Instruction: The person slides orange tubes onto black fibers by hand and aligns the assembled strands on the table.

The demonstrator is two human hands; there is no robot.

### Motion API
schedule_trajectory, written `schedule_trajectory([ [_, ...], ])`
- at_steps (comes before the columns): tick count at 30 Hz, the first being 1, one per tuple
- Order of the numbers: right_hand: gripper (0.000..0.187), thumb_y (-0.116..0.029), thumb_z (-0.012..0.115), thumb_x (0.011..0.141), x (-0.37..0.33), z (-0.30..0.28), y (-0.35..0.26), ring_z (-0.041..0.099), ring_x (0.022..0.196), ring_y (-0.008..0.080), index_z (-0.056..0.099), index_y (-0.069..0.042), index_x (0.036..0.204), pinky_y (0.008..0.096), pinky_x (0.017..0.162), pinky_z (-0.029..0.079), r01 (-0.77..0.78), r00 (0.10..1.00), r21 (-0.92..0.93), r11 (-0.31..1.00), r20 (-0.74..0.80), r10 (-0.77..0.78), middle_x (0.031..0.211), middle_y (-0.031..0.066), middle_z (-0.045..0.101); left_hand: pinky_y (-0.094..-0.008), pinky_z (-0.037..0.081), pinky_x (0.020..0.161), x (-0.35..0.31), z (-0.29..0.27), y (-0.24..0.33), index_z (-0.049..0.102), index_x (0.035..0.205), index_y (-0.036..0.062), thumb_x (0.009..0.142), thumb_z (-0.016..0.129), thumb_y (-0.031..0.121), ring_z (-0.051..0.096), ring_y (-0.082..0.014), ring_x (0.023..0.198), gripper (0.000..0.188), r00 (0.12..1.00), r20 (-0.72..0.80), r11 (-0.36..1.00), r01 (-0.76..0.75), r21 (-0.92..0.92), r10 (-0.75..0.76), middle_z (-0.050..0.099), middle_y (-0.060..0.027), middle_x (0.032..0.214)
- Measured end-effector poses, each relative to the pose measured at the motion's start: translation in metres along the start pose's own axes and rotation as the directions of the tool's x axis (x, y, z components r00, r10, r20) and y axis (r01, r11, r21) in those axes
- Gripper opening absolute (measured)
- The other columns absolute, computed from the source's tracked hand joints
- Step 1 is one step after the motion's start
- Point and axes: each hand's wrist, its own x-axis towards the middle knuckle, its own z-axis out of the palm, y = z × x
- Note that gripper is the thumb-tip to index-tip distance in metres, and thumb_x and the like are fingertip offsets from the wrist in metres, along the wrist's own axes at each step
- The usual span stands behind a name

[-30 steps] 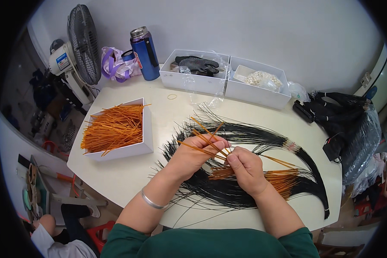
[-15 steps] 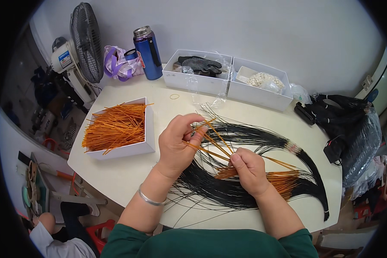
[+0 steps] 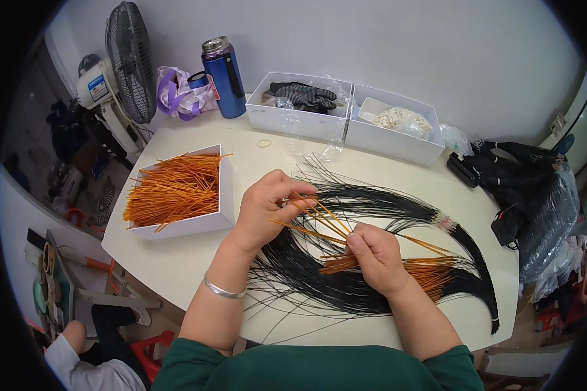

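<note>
The thin orange tubes point(image 3: 336, 227) fanned out between the hands could slip or cross if the right hand point(image 3: 376, 258) loosened its pinch, since they seem to meet only at its thumb and finger. A tug from the left hand point(image 3: 272, 203) might bend one or drag loose strands from the black wires point(image 3: 326, 287) beneath, whose stray ends look easy to snag. The left thumb and forefinger are narrowed near the tubes' upper ends, but at this size I cannot tell whether they grip one. The tubes are straight, slender and slightly glossy, held above the table point(image 3: 267, 326) over the curved wire bundle. More orange lengths lie along the wires on both sides of the right hand, and a heap fills the white box point(image 3: 225, 192) to the left.
</note>
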Motion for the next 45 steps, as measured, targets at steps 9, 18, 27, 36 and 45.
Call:
schedule_trajectory([
  [9,0.027,-0.015,0.049,0.097,-0.001,0.0,0.003,0.051,0.062,0.0144,0.057,0.0,0.076,0.0263,0.06,0.042,0.005,1.0,-0.017,1.0,-0.022,-0.006,0.068,0.0059,0.055,-0.0269,0.045,0.056,-0.002,0.002,0.013,0.072,0.088,0.0104,0.076,0.074,0.007,0.058,-0.0144,0.065,0.012,0.992,-0.016,0.936,-0.111,0.333,0.124,0.057,-0.0021,0.075],
  [18,0.022,-0.013,0.053,0.095,0.0,0.001,-0.002,0.051,0.058,0.0223,0.059,-0.002,0.076,0.0316,0.056,0.042,0.054,0.993,-0.014,0.998,0.104,-0.053,0.066,0.0086,0.053,-0.019,0.041,0.06,-0.001,0.002,0.012,0.063,0.102,0.002,0.09,0.065,0.013,0.05,-0.0059,0.064,0.017,0.826,0.066,0.578,0.445,-0.684,-0.559,0.067,-0.0078,0.094],
  [27,0.023,-0.015,0.054,0.095,0.002,-0.001,-0.001,0.051,0.057,0.0237,0.058,-0.002,0.076,0.0327,0.055,0.042,0.021,0.982,0.002,1.0,0.186,-0.021,0.066,0.0095,0.052,-0.0136,0.035,0.047,-0.005,0.019,0.015,0.057,0.092,0.0063,0.096,0.058,0.023,0.054,-0.006,0.056,0.017,0.84,0.244,0.377,0.452,-0.809,-0.484,0.061,-0.0023,0.078],
  [36,0.025,-0.016,0.053,0.095,0.001,-0.002,-0.003,0.054,0.059,0.0208,0.059,-0.002,0.076,0.0308,0.057,0.044,-0.023,0.983,0.022,0.999,0.182,0.019,0.067,0.0084,0.055,-0.0141,0.035,0.045,-0.005,0.021,0.019,0.056,0.092,0.0063,0.096,0.058,0.024,0.061,-0.0091,0.062,0.018,0.854,0.188,0.459,0.431,-0.777,-0.485,0.064,-0.0065,0.079],
  [45,0.025,-0.016,0.052,0.096,0.001,-0.002,-0.003,0.053,0.058,0.0217,0.058,-0.002,0.075,0.0316,0.057,0.043,-0.013,0.985,0.01,1.0,0.174,0.011,0.066,0.0086,0.054,-0.0159,0.042,0.05,-0.006,0.019,0.02,0.054,0.092,0.0063,0.096,0.057,0.024,0.062,-0.0122,0.063,0.019,0.871,0.189,0.464,0.413,-0.784,-0.454,0.064,-0.0097,0.081],
])
